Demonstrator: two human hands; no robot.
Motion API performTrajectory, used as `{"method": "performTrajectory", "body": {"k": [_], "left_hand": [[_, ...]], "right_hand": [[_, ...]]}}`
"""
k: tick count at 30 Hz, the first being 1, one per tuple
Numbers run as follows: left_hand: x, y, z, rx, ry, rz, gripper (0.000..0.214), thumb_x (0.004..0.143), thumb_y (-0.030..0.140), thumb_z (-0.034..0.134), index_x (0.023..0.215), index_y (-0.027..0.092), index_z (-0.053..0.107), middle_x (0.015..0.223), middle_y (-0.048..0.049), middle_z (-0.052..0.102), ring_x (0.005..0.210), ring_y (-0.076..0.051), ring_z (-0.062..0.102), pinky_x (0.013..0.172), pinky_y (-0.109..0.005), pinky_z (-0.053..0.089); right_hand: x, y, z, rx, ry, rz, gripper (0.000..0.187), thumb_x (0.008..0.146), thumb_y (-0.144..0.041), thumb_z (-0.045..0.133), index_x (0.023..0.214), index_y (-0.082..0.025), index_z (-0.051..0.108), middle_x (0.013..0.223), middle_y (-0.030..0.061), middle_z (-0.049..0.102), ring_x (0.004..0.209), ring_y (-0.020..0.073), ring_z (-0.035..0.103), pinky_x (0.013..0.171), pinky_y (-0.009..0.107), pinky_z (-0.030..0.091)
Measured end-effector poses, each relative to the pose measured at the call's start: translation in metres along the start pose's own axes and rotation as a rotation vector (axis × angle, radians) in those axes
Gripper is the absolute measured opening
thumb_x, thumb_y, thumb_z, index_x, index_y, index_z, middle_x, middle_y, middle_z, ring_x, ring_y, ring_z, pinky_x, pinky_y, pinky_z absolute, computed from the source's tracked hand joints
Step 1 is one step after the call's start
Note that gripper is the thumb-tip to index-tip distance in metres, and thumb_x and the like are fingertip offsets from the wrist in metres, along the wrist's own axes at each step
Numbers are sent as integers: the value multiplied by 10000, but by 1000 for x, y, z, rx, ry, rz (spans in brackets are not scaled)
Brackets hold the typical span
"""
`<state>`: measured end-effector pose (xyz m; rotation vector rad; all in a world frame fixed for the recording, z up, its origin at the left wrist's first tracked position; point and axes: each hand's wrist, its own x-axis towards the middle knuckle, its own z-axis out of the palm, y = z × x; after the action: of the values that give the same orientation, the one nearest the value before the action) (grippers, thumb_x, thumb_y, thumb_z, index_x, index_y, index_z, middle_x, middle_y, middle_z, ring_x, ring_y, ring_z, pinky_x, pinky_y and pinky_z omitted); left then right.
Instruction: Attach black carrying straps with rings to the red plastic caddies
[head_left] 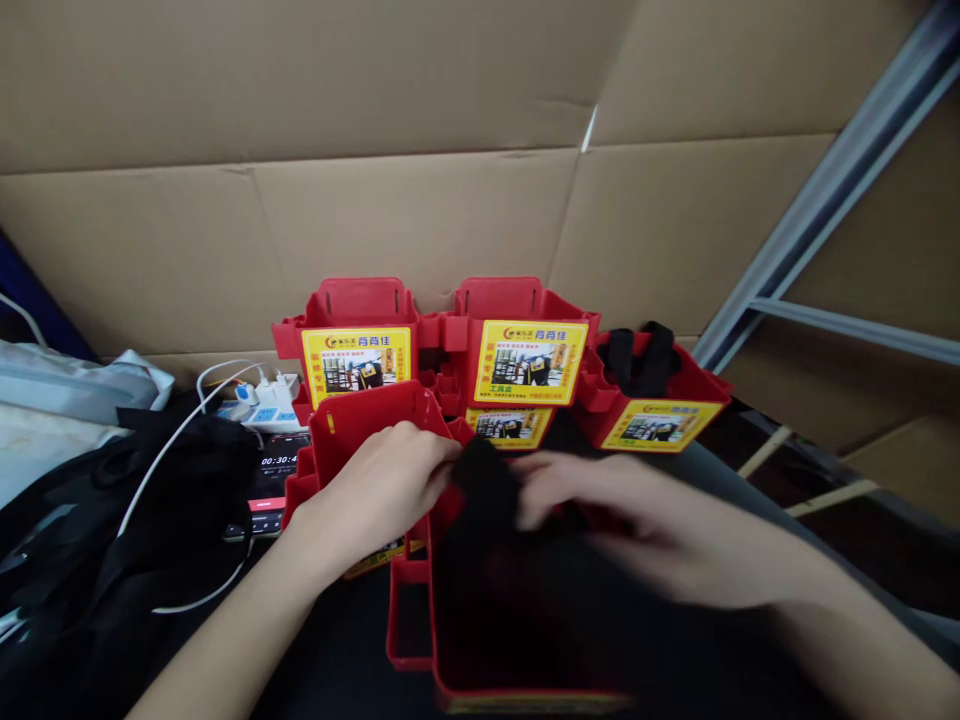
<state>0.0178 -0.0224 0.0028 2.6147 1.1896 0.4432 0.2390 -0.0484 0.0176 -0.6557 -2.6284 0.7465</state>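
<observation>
A red plastic tool box (pixel 439 640) stands open right in front of me, a small side loop (pixel 410 662) on its left. Above its far edge a black webbing strap (pixel 486 495) stands up between my hands. My left hand (pixel 405 465) is closed, its fingertips pinching the strap's left side at the box's far wall. On the strap's other side my right hand (pixel 600 495) is curled with thumb and fingertips against it, blurred by motion. The box's dark inside and its right part are hard to make out.
More red tool boxes (pixel 360 300) with yellow labels (pixel 532 365) stand behind, some stacked; the right one (pixel 701 385) holds black straps. On the left are black straps (pixel 150 500), a phone (pixel 277 465), a power strip (pixel 274 405) and white cables. Cardboard (pixel 412 220) backs the table.
</observation>
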Motion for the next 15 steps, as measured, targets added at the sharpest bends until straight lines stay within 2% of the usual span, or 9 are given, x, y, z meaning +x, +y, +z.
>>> {"method": "performTrajectory", "body": {"k": [2,5,6,8,10,13,15], "left_hand": [[-1,-1,0,0,-6,9,221,864,211,416,850,171,633,732,-41,637,625,-141,549,586,-239,363],[-1,-3,0,49,-3,13,222,874,250,404,833,174,609,695,-31,606,582,-129,505,567,-235,340],[-1,-3,0,73,-7,8,216,872,255,406,822,172,599,679,-29,593,569,-127,492,555,-235,327],[0,-4,0,103,-9,0,200,866,257,414,808,171,585,658,-24,575,557,-124,474,541,-234,309],[1,-5,1,88,-10,-1,186,863,246,420,817,178,587,668,-20,580,568,-123,474,548,-232,311],[1,-6,1,29,-20,10,177,855,228,437,847,181,608,720,-22,608,610,-124,495,580,-230,332],[0,-7,0,0,-30,18,178,850,222,447,867,181,619,741,-23,620,634,-125,509,598,-230,342]], "right_hand": [[-5,0,-8,-5,17,-10,293,895,-173,384,1118,-237,562,1067,30,604,975,115,564,879,248,440],[-22,20,-19,-72,267,106,288,887,-209,401,1116,-248,571,1125,40,592,1056,159,546,927,281,425],[-28,32,-22,-92,291,179,298,884,-235,413,1144,-248,559,1176,44,569,1104,180,519,960,315,404],[-38,55,-25,-49,152,287,353,868,-278,455,1213,-243,519,1238,45,536,1137,202,498,972,353,395],[-42,73,-26,60,50,351,346,859,-309,473,1180,-208,554,1179,57,581,1048,199,560,897,332,451],[-38,83,-23,128,70,390,274,839,-334,497,943,-148,668,987,68,659,863,180,622,760,277,495],[-36,87,-23,76,88,387,232,821,-297,508,841,-142,680,913,62,672,811,173,626,720,260,491]]}}
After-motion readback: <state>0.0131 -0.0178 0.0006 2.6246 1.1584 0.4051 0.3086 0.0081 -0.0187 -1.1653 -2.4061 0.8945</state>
